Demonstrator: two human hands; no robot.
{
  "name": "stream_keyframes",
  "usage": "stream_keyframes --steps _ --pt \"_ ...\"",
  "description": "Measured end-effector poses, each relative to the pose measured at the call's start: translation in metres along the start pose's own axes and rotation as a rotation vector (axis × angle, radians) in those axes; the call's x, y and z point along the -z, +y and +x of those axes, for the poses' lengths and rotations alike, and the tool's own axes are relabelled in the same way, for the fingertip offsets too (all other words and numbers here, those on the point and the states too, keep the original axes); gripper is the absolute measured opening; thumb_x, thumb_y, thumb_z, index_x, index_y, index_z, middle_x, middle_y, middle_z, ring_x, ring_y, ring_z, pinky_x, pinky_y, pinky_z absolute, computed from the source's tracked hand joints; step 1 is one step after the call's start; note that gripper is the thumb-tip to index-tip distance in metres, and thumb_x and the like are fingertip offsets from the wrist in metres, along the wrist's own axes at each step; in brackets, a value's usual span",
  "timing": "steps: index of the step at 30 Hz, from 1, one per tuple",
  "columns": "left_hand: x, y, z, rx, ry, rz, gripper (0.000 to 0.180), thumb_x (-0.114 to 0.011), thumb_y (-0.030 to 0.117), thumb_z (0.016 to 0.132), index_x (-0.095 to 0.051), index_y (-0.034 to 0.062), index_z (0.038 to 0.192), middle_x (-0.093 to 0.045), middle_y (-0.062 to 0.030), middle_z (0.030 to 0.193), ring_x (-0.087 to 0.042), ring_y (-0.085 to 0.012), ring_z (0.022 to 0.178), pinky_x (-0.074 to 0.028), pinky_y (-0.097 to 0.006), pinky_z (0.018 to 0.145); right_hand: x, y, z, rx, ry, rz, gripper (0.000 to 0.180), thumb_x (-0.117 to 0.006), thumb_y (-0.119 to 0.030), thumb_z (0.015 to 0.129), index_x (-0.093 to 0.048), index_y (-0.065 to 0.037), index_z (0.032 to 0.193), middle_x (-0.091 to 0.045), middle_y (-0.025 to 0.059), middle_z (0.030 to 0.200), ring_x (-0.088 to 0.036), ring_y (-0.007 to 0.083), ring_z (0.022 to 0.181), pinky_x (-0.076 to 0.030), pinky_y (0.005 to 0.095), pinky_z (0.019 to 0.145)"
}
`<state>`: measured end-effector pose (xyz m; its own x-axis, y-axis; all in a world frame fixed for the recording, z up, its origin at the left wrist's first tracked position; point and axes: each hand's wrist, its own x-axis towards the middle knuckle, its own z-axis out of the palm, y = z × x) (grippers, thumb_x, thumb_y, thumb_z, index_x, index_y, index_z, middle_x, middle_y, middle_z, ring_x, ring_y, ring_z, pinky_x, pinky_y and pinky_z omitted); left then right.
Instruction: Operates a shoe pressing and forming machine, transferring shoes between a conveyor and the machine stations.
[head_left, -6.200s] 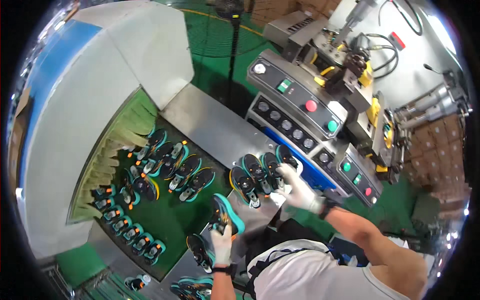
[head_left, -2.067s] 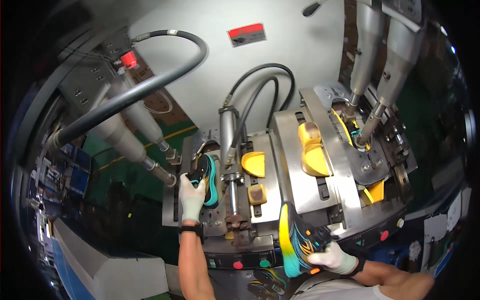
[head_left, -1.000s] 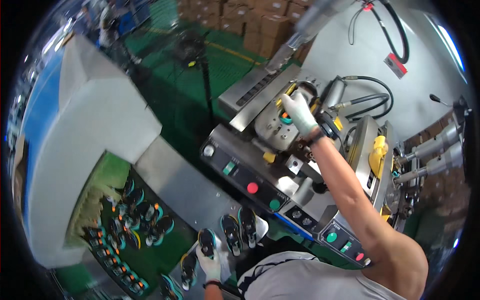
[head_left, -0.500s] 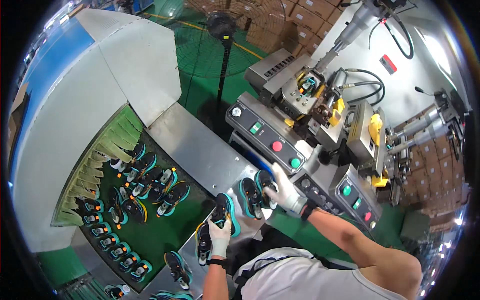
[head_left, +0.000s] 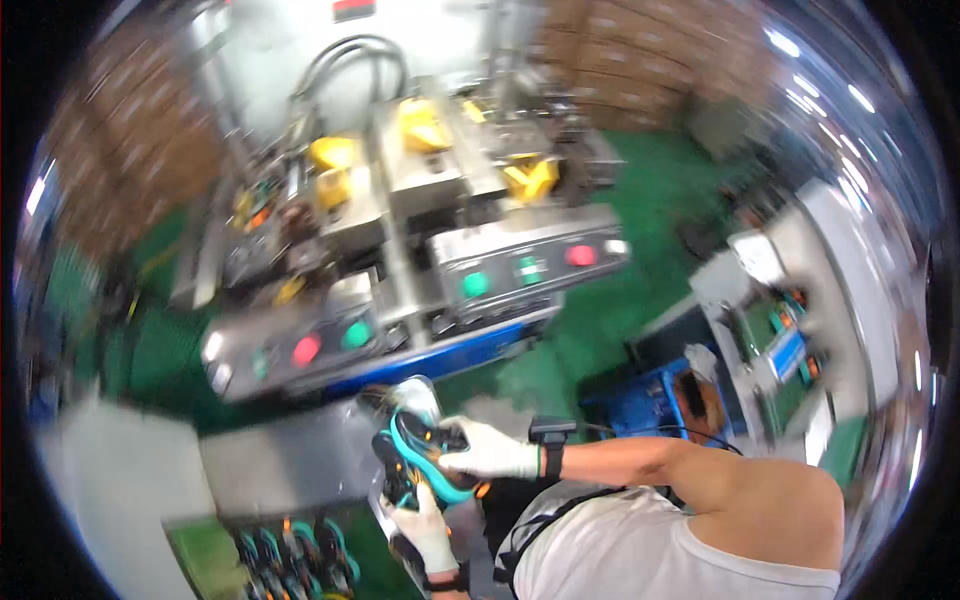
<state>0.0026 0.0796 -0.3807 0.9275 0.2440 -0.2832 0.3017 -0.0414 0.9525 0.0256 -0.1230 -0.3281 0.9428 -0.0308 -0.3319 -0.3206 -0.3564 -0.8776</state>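
Observation:
My gloved right hand (head_left: 490,450) grips a black sports shoe (head_left: 432,436) with a wavy turquoise sole, tilted over the metal ledge. Just below it, my gloved left hand (head_left: 421,524) is closed on another dark shoe (head_left: 393,468) with orange bits. The two shoes overlap, and blur hides exactly where the left fingers lie. Something pale and rounded sits just beyond the shoes, too smeared to name. More dark shoes with turquoise soles (head_left: 297,555) lie in rows on the green conveyor surface at the lower left.
Ahead stands a machine with a left control panel (head_left: 300,345) and a right control panel (head_left: 530,258), both with red and green buttons, and yellow pads (head_left: 425,125) above. A blue crate (head_left: 655,400) is at the right, near a second conveyor housing (head_left: 835,290). Cartons (head_left: 630,60) are stacked behind.
My view has swung right, bringing the machine to the front. My right hand has come back toward my left, and the shoes are now held close together.

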Motion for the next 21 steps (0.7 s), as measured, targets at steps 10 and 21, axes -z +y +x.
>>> stream_keyframes --steps 10,21 --pt "-0.301 0.096 -0.215 -0.303 -1.286 0.138 0.059 -0.074 0.007 0.097 -0.047 -0.0063 0.148 -0.064 -0.0212 0.137 -0.065 -0.0265 0.122 -0.052 -0.039 0.106 0.257 0.120 -0.325 -0.213 1.255 0.129 0.077 -0.084 -0.031 0.087 -0.052 0.001 0.149 -0.069 0.0203 0.131 -0.067 0.0254 0.123 -0.052 0.0377 0.108" --pt "-0.683 0.067 -0.496 -1.135 -1.649 0.498 0.067 -0.075 0.011 0.089 -0.047 -0.0043 0.148 -0.063 -0.0320 0.134 -0.064 -0.0486 0.122 -0.052 -0.052 0.106 0.503 0.320 -0.556 -1.046 1.879 -0.168 0.077 -0.077 -0.032 0.090 -0.045 0.003 0.150 -0.058 0.0322 0.140 -0.063 0.0494 0.124 -0.052 0.0513 0.107"
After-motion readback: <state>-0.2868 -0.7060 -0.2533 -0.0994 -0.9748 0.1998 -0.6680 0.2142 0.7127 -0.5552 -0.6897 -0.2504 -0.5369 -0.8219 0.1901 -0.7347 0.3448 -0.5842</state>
